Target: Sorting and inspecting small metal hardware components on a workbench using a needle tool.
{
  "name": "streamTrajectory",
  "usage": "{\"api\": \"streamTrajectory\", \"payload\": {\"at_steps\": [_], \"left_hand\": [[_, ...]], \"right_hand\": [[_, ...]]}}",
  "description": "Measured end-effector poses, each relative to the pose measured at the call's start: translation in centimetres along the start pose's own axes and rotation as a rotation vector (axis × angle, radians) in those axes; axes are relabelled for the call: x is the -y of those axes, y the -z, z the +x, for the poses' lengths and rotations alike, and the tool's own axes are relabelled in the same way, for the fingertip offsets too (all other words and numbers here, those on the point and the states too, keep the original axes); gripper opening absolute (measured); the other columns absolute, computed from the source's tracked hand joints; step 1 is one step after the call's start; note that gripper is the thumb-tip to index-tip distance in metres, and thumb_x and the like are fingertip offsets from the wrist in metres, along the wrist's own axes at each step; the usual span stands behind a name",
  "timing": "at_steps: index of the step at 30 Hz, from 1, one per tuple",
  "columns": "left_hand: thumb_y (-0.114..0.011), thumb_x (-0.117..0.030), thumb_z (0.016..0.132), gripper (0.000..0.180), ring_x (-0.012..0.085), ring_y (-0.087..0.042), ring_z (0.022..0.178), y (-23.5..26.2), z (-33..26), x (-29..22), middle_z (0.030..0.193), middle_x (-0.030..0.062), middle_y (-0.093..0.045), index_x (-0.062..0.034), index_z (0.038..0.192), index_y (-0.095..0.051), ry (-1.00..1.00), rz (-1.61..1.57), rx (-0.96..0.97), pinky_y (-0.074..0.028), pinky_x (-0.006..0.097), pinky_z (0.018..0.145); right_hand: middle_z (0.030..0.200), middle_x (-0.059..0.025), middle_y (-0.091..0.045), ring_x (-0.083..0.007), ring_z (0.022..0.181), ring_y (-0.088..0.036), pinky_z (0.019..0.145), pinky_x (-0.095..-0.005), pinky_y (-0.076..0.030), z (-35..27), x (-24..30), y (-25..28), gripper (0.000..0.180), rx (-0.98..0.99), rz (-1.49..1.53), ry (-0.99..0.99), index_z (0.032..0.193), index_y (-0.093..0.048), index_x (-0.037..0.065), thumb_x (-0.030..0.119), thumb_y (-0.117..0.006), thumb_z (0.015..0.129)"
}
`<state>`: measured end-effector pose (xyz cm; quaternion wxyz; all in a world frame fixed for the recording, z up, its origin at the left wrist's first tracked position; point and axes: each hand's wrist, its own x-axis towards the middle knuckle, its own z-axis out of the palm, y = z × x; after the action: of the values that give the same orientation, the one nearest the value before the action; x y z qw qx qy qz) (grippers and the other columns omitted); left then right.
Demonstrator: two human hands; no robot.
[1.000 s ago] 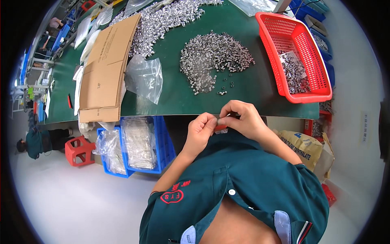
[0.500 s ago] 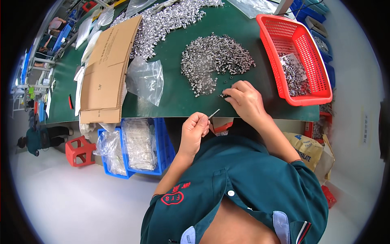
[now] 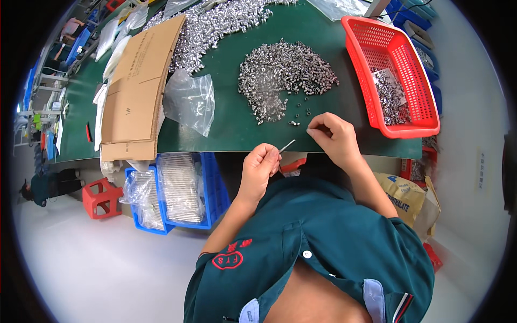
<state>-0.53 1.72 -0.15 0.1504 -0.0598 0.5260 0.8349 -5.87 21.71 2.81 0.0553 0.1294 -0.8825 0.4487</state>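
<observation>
My left hand (image 3: 258, 171) is closed around a thin metal rod (image 3: 287, 146), whose tip points up and to the right just off the table's front edge. To the right of that tip, my right hand (image 3: 338, 141) has its thumb and index finger pinched together. Whatever may sit between those fingertips is too small to make out. Several loose metal rings (image 3: 294, 123) lie on the green table (image 3: 226, 134) beyond my hands. Behind them spreads a pile of small silvery metal rings (image 3: 301, 67).
A red perforated basket (image 3: 371, 102) with more metal pieces stands at right. On the left are a clear plastic bag (image 3: 189, 102) and a flattened cardboard box (image 3: 134, 91). Shiny parts (image 3: 215, 27) heap at the back. Blue bins (image 3: 218, 188) of rods sit below the table edge.
My right hand has drawn back to the right, away from the loose rings, with its fingertips pinched. My left hand stays nearly in place with the rod.
</observation>
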Motion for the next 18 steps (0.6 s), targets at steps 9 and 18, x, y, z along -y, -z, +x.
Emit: {"api": "streamTrajectory", "payload": {"at_steps": [9,18], "left_hand": [[-0.051,-0.018,0.094,0.02,0.0044,-0.037,0.055,-0.59,-0.37,-0.5,0.062,-0.0031,-0.044,-0.003,0.081,-0.053,-0.011,0.071,-0.001,-0.031,0.019,0.051],[-0.052,-0.02,0.094,0.02,0.0042,-0.038,0.056,-0.37,-0.74,-0.55,0.062,-0.0035,-0.044,-0.0033,0.082,-0.054,-0.061,0.243,0.026,-0.032,0.019,0.053]], "right_hand": [[0.08,0.0004,-0.062,-0.0045,0.075,-0.057,0.069,-0.0203,-0.048,-1.23,0.84,-0.68,0.01,0.254,0.789,-0.344,0.09,-0.063,-0.001,0.003,-0.067,0.081],[0.076,-0.0012,-0.063,-0.0051,0.071,-0.057,0.065,-0.0218,-0.048,-1.12,1.03,-0.31,0.012,0.312,0.683,-0.292,0.086,-0.062,-0.001,0.005,-0.069,0.079]]}}
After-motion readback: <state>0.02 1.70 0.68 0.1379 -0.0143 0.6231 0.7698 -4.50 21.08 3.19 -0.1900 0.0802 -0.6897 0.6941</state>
